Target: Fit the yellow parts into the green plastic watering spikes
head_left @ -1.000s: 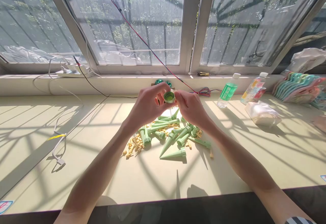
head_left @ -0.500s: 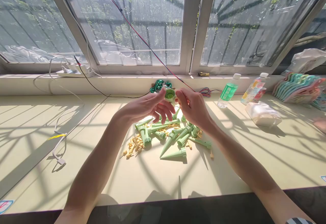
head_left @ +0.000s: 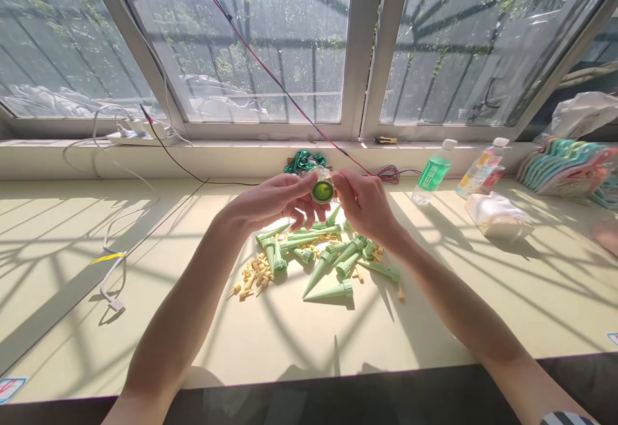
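My left hand (head_left: pixel 277 201) and my right hand (head_left: pixel 367 205) meet above the table, fingers pinched on one green plastic cone spike (head_left: pixel 322 190) whose round open end faces me. Below them lies a heap of several green cone spikes (head_left: pixel 322 254) on the pale table (head_left: pixel 145 322). A scatter of small yellow pieces (head_left: pixel 253 275) lies at the heap's left side, with a few more on the right.
On the sill lie a power strip with white and black cables (head_left: pixel 138 132), a red-black wire (head_left: pixel 386 172) and green ribbon (head_left: pixel 302 160). At the right are two bottles (head_left: pixel 431 178), a clear plastic bag (head_left: pixel 497 216) and a stack of coloured packets (head_left: pixel 564 164).
My left hand loosened its grip and turned, then closed on the spike again. The spike's open end now faces me more squarely. The heap has not moved.
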`<state>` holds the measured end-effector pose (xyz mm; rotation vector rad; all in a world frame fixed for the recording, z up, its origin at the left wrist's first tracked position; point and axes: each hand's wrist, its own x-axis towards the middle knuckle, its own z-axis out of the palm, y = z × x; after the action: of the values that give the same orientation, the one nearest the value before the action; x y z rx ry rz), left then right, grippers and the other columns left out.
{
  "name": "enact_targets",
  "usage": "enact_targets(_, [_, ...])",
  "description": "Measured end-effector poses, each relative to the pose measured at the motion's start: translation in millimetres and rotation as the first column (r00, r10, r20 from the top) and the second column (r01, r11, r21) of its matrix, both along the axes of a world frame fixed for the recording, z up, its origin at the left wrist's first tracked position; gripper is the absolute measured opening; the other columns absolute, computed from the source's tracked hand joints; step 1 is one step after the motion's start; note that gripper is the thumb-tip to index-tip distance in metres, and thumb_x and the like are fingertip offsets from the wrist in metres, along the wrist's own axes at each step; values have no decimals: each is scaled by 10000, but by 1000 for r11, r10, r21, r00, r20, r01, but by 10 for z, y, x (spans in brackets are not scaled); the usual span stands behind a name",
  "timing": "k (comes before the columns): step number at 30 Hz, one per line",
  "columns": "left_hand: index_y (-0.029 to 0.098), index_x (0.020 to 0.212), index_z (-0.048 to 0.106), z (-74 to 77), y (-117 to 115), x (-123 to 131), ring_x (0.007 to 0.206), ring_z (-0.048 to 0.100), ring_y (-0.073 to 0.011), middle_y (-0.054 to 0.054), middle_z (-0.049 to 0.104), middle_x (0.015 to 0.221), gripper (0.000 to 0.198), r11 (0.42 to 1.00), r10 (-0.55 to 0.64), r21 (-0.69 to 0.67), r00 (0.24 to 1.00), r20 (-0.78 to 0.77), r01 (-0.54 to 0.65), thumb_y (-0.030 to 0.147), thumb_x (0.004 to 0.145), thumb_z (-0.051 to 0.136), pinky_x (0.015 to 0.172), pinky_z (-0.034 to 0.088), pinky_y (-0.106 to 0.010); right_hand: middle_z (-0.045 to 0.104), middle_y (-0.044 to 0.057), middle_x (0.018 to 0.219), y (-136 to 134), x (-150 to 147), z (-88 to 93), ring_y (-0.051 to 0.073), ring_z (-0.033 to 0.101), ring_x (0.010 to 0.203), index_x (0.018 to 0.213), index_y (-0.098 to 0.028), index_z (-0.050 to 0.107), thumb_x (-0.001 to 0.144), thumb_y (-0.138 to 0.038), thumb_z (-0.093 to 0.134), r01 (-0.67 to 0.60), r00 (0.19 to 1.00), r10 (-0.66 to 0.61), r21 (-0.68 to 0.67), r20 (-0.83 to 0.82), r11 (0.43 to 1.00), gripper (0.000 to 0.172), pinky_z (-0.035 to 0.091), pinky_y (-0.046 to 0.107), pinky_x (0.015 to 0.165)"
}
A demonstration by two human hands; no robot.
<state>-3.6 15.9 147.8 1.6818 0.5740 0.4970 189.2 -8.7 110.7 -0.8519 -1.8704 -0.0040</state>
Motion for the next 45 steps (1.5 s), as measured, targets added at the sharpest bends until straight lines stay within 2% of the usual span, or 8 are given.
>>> enact_targets(3, [100, 852, 698, -1, 11, -15, 619, 601, -124, -111, 672, 802, 492, 998, -2, 62, 1000, -7, 3, 580, 874, 591, 456, 440, -198, 367, -55, 539, 7, -3, -3, 105, 275, 496, 678, -226, 344, 1044, -445, 299, -11, 1000, 11, -8, 7, 1000, 429, 297, 258, 547])
enact_targets(7, [120, 835, 694, 15, -24, -13, 619, 604, -122, -71, 647, 725, 395, 975, 88, 211, 995, -52, -75, 511, 867, 643, 477, 467, -203, 358, -59, 530, 20, 2, -12, 104, 275, 487, 665, -226, 339, 1046, -427, 300, -20, 999, 21, -36, 25, 999, 433, 287, 260, 553])
enact_targets(14, [157, 790, 680, 42, -140, 47, 525, 588, -108, -21, 631, 620, 341, 831, 226, 531, 973, -51, -165, 496, 832, 677, 451, 482, -206, 353, -53, 526, 26, 6, -18, 112, 283, 496, 657, -223, 358, 1047, -455, 269, 36, 997, -28, -109, 67, 993, 463, 273, 271, 553])
enact_targets(21, [149, 830, 713, 12, -174, 105, 632, 650, -121, -31, 701, 720, 279, 704, 327, 662, 945, 19, -257, 427, 809, 716, 571, 540, -208, 340, -53, 533, 54, 11, -31, 114, 254, 508, 657, -218, 386, 1046, -453, 263, 44, 997, -36, -106, 74, 993, 471, 257, 269, 544])
enact_targets(28, [179, 899, 743, -45, -177, 145, 659, 647, -120, -24, 708, 770, 190, 492, 453, 819, 890, 48, -294, 346, 818, 702, 593, 533, -204, 381, -42, 544, 63, 20, -25, 116, 286, 512, 661, -214, 405, 1045, -418, 285, 55, 997, -47, -123, 65, 991, 450, 267, 269, 562])
enact_targets(37, [175, 878, 732, -77, -130, 160, 633, 609, -108, -47, 691, 853, 169, 220, 381, 946, 914, 140, -236, 327, 857, 660, 610, 505, -222, 419, -35, 538, 64, 22, -18, 114, 337, 498, 655, -212, 431, 1041, -446, 297, 63, 997, -56, -158, 52, 985, 470, 277, 273, 565])
enact_targets(41, [179, 950, 730, -89, -120, 156, 649, 622, -108, -60, 705, 928, 201, 218, 394, 941, 906, 158, -259, 346, 861, 660, 616, 513, -225, 436, -31, 562, 54, 21, -8, 112, 339, 522, 671, -205, 456, 1042, -476, 280, 36, 999, -30, -145, 44, 989, 492, 284, 265, 572])
enact_targets(45, [179, 940, 734, -80, -121, 137, 651, 634, -107, -56, 704, 932, 212, 284, 425, 918, 894, 138, -277, 361, 857, 666, 602, 515, -213, 450, -30, 585, 39, 31, 7, 110, 351, 540, 683, -201, 462, 1045, -481, 277, 6, 999, -1, -144, 40, 989, 494, 294, 262, 583])
